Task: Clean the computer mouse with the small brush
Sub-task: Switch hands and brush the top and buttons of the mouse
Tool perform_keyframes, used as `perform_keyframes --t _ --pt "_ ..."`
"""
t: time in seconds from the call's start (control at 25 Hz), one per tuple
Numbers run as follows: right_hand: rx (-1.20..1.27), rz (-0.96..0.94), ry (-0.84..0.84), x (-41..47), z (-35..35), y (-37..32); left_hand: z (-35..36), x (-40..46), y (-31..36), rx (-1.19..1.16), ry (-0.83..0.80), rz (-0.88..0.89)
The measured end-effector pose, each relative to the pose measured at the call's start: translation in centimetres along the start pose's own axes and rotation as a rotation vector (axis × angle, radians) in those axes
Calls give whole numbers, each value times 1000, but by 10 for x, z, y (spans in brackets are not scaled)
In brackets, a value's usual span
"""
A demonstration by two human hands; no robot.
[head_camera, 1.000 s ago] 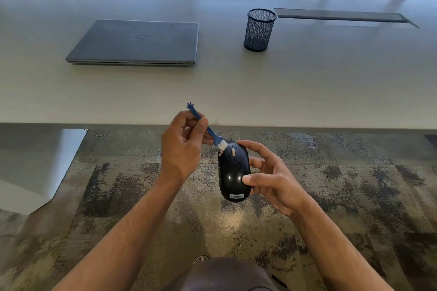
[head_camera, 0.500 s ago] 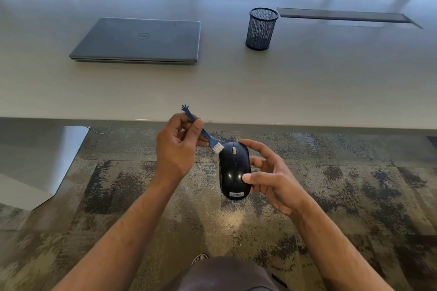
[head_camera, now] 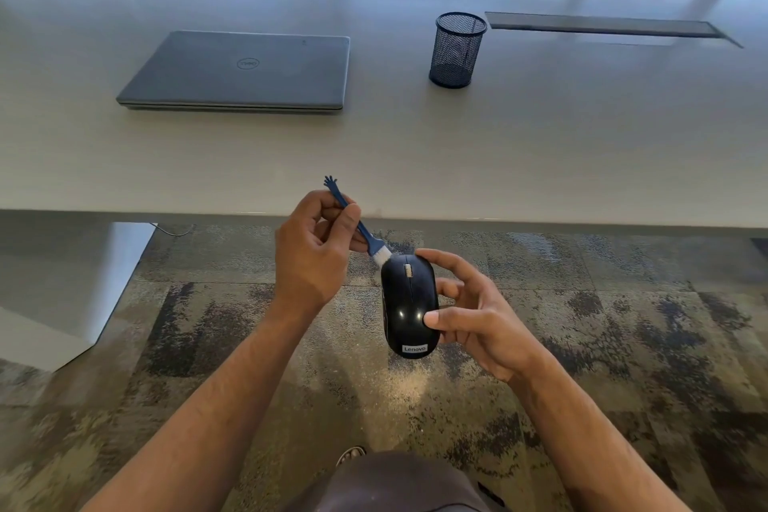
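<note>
Left hand [head_camera: 311, 258] with small brush [head_camera: 360, 227] shifted left, then back right; white bristles again touching the front-left edge of the computer mouse [head_camera: 409, 301]. A second ago they sat on the mouse's front, near the scroll wheel. Brush handle now steeper. View drifted a little, the worktop [head_camera: 540, 145] edge sits lower in frame.

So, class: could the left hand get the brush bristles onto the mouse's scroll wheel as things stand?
Probably yes. The left hand holds the brush with its bristles at the mouse's front edge, and the wheel beside them lies uncovered by the right hand.
</note>
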State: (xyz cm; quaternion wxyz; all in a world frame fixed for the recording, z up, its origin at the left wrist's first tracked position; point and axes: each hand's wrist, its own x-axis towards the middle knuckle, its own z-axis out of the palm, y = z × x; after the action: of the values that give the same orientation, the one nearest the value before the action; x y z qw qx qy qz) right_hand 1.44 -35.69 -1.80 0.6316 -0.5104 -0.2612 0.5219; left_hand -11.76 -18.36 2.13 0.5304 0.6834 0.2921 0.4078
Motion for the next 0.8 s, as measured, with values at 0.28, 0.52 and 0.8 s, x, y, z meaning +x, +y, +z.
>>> perform_keyframes --t 0.28,0.52,0.8 --pt "-3 -9 -73 1 -1 0 12 7 2 -8 -104 -5" --pt "-22 5 -54 -1 -5 -2 13 13 4 -35 -111 49" --pt "-32 -8 -73 0 -10 -2 17 19 2 40 -152 1"
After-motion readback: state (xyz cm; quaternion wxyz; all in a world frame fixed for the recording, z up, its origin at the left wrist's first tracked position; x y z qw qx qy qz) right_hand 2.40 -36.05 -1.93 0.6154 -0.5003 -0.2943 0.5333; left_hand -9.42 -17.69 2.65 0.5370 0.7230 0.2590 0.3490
